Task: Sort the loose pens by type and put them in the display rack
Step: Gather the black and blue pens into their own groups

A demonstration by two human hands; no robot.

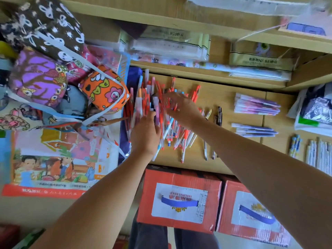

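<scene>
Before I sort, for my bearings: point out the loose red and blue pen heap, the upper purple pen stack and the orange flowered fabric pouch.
Loose red and blue pen heap (179, 134): head view, lower middle barrels.
Upper purple pen stack (256, 105): head view, mid-barrels.
Orange flowered fabric pouch (104, 89): head view, its centre.

Loose pens (185, 135) on wooden shelf (224, 97)

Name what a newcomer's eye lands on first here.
A tangled pile of loose pens, mostly red-orange, fills the middle of the wooden shelf, with the left hand gripping a bundle of pens and the right hand over the pile. Bright patterned pouches crowd the left; red cartons sit below.
</scene>
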